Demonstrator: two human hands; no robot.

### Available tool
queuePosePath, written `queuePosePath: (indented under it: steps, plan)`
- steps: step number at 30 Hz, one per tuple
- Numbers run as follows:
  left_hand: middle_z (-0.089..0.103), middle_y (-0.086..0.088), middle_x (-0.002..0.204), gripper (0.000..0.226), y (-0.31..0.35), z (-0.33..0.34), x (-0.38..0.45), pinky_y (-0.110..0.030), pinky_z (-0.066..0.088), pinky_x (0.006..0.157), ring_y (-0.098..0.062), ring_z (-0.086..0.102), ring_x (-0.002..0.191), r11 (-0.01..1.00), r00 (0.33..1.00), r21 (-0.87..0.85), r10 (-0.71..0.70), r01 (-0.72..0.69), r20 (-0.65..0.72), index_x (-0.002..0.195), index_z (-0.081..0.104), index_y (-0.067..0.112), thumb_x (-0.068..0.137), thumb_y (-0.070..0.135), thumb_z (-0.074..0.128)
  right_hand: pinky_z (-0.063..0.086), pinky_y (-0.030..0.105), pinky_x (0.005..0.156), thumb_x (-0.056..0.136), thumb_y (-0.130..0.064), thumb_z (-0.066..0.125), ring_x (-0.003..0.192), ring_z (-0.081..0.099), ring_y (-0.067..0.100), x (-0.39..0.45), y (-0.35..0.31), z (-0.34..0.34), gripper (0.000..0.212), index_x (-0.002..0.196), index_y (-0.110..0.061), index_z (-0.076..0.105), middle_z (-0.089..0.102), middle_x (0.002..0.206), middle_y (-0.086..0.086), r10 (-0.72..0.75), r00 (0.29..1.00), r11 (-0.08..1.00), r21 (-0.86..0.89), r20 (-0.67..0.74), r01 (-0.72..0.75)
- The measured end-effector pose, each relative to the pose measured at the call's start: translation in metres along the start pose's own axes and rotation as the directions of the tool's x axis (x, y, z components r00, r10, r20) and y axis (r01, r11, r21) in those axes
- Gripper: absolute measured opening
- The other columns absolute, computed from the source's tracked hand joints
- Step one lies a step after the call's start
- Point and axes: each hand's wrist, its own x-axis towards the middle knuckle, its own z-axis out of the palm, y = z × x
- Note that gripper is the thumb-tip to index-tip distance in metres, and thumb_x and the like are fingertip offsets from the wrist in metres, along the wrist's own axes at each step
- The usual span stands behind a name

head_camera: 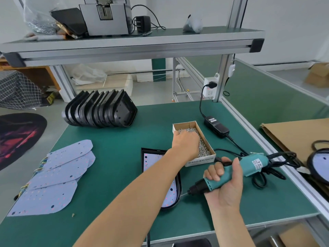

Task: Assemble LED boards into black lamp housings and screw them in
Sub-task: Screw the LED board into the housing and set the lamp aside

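A: Where is the left hand (185,142)?

B: Reaching into the cardboard screw box (204,158), knuckles up, fingers curled down among the loose screws (203,147). Whether it already pinches one, I cannot tell; the fingertips are buried.

A: And the right hand (225,182)?

B: Wrapped firmly round the teal electric screwdriver (231,172), thumb up along the body. The bit points down and to the left from the fist, its tip close to the rim of the black lamp housing (179,186).

A: So the housing sits just left of that grip?

B: Yes, on the green mat (124,139), partly under the left forearm, with a pale LED board (153,162) lying inside it.

A: Other parts?

B: Beyond the left hand, well apart, a row of nested empty housings (99,110). Far to its left, a fanned pile of spare LED boards (58,175). The driver's cable runs back from the right hand to a black power adapter (216,126) just beyond the box.
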Motion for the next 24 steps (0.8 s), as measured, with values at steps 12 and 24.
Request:
queuePosePath:
  steps: [12,24]
  plan:
    - [0.072,-0.004,0.111,0.017,0.001,0.017,0.011,-0.045,0.033,0.106,-0.027,0.06,0.113,0.999,0.999,0.031,0.033,-0.034,0.025,0.111,0.069,0.02,0.095,0.024,0.064,0.04,0.021,0.048,0.101,-0.045,0.061,0.046,0.039,0.008,-0.001,0.003,0.001,0.03,0.085,-0.021,0.068,0.043,0.058,-0.006,-0.004,1.0,1.0,-0.02,0.011,0.004]
    - [0.077,0.007,0.08,0.006,-0.042,-0.022,-0.075,-0.017,0.055,0.07,-0.007,0.072,0.078,0.486,0.983,-0.874,-0.169,0.017,-0.074,0.082,0.074,0.024,0.085,0.022,0.078,0.037,0.021,0.048,0.102,-0.045,0.058,0.047,0.036,0.008,-0.002,0.005,0.005,0.03,0.085,-0.022,0.066,0.04,0.06,-0.006,-0.001,1.0,0.998,-0.058,-0.011,0.001]
